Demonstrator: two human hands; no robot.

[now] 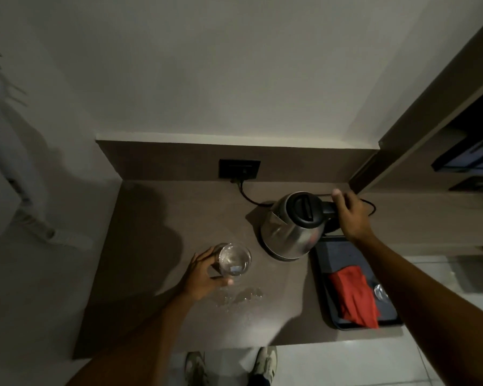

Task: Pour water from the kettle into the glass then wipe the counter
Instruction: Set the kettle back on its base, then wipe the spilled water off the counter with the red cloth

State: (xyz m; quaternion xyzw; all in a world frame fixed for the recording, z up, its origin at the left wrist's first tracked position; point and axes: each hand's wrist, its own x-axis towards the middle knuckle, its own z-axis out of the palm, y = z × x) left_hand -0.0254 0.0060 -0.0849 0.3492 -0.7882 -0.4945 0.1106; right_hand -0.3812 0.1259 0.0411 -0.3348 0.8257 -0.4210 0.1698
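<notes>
Your right hand (350, 215) is wrapped around the black handle of the kettle (293, 224), fingers closed over it with the thumb raised at the top. The steel kettle sits upright on its base on the counter (156, 218), spout turned toward the left, its black lid down. A black cord (244, 195) runs from behind it to the dark wall socket (239, 169) on the backsplash.

Your left hand (204, 274) is curled around the side of the glass (234, 259), fingers closed on its wall and the thumb on the near side — the glass stands upright on the counter, left of and nearer to you than the kettle, well apart from it, and holds water. Just in front of the glass, near your left thumb, a patch of spilled water (239, 296) lies on the counter in scattered drops.

To the right of the kettle's base, a dark tray (343, 249) rests near the counter's front edge, with a red cloth (354, 296) lying crumpled in it. Beside the cloth sits 1 small clear object — too blurred to tell what.
</notes>
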